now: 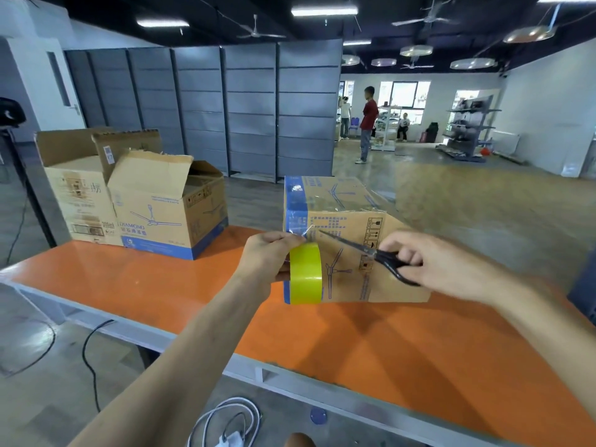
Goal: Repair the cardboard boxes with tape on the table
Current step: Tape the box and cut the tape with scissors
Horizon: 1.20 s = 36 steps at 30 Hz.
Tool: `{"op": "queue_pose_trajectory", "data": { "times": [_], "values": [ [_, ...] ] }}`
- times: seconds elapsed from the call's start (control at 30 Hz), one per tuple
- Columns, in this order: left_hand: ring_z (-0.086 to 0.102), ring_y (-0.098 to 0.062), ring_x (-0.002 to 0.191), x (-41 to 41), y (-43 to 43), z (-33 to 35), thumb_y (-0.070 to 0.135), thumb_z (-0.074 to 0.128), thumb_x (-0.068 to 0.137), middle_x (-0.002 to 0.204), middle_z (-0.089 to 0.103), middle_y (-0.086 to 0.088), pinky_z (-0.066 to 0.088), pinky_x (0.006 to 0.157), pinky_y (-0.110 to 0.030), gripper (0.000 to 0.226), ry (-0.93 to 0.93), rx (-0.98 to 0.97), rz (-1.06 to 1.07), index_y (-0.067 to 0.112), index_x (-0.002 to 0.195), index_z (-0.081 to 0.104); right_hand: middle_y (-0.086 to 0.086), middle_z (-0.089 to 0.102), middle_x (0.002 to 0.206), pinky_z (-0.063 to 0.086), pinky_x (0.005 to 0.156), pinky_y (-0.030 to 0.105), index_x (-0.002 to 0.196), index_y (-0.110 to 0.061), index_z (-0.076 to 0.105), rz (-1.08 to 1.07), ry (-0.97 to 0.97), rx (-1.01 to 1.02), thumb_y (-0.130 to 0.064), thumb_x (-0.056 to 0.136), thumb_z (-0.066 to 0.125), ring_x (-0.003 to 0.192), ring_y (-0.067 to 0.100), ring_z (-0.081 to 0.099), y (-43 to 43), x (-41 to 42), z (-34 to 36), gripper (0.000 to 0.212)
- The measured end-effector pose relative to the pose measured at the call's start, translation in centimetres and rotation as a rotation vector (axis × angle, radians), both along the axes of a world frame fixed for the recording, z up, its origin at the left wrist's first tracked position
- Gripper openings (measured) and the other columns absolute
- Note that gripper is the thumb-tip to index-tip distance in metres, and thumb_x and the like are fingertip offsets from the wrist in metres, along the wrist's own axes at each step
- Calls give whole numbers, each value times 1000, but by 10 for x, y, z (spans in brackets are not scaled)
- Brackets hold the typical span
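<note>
Head view: "DIAMOND" on open box (167, 214)

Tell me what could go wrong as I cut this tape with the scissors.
The tip of the scissors sits close to the left hand gripping the tape roll, so a slip could nick its fingers. The stretched tape strip between roll and box might curl and stick to itself once cut. The blades point at the box and could gouge it.
</note>
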<state>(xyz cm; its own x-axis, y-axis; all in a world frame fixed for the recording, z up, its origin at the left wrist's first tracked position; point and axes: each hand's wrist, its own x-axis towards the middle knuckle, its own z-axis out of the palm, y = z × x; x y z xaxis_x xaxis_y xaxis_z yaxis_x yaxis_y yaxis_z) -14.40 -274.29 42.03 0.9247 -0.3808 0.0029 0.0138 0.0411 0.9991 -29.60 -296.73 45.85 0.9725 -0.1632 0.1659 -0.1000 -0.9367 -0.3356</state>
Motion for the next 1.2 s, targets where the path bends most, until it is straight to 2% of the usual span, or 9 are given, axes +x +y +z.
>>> {"op": "queue_pose_trajectory", "data": {
  "times": [0.13, 0.27, 0.43, 0.63, 0.77, 0.9, 0.97, 1.1, 1.2],
  "values": [
    [68, -20, 65, 1, 1, 0, 22, 77, 90, 85, 73, -11, 57, 54, -24, 26, 18, -18, -6, 0, 104, 75, -8, 65, 87, 48, 67, 21, 108, -48, 57, 54, 66, 42, -28, 94, 70, 69, 0, 58, -5, 8, 20, 28],
    [67, -18, 62, 3, 2, 0, 19, 76, 90, 84, 73, -10, 55, 51, -22, 25, 24, -43, -3, -1, 105, 75, -12, 64, 87, 46, 67, 22, 106, -53, 59, 49, 105, 47, -43, 87, 76, 74, 3, 60, -3, 12, 28, 28],
    [63, -15, 55, 4, 0, -2, 20, 77, 90, 79, 70, -8, 51, 48, -21, 15, 10, -24, 9, 6, 93, 75, -14, 63, 78, 37, 61, 15, 107, -50, 65, 53, 134, 44, -37, 86, 79, 61, -7, 53, 1, 17, 30, 28],
    [63, -13, 54, 4, 3, -2, 20, 77, 89, 75, 70, -5, 51, 48, -21, 15, -11, -28, -4, 6, 93, 76, -3, 65, 72, 36, 55, 11, 105, -43, 73, 101, 109, 67, -32, 85, 81, 55, -2, 49, 9, 28, 42, 24],
    [61, -14, 55, 5, 4, 0, 20, 80, 86, 73, 69, -4, 51, 50, -20, 13, -17, -15, -17, 8, 90, 77, -9, 56, 59, 31, 56, 19, 101, -40, 75, 109, 97, 103, -29, 83, 82, 53, 2, 44, 8, 28, 44, 21],
    [63, -14, 56, 5, 3, 0, 17, 79, 87, 72, 70, -4, 51, 50, -20, 9, -29, -19, -39, 9, 84, 76, -11, 57, 57, 31, 49, 10, 99, -36, 74, 93, 91, 127, -23, 86, 80, 48, -2, 44, 7, 24, 38, 19],
    [63, -14, 57, 5, 2, 1, 16, 78, 88, 73, 71, -4, 51, 50, -20, 9, -37, -16, -40, 8, 86, 77, -12, 62, 62, 35, 53, 12, 98, -39, 72, 61, 79, 76, -21, 90, 75, 51, -2, 49, 8, 22, 32, 20],
    [63, -15, 58, 8, 2, 1, 17, 78, 88, 73, 71, -4, 51, 51, -21, 7, -32, 1, -21, 10, 86, 77, -23, 66, 74, 50, 70, 29, 97, -45, 67, 4, 37, -101, -20, 93, 65, 68, -1, 59, 12, 22, 16, 26],
    [64, -16, 60, 11, 3, 1, 17, 77, 89, 76, 72, -4, 52, 53, -21, 8, -33, 18, -33, 10, 88, 76, -23, 66, 77, 46, 67, 23, 99, -45, 66, 44, 86, -17, -26, 93, 69, 67, -4, 58, 13, 23, 18, 21]
  ]
}}
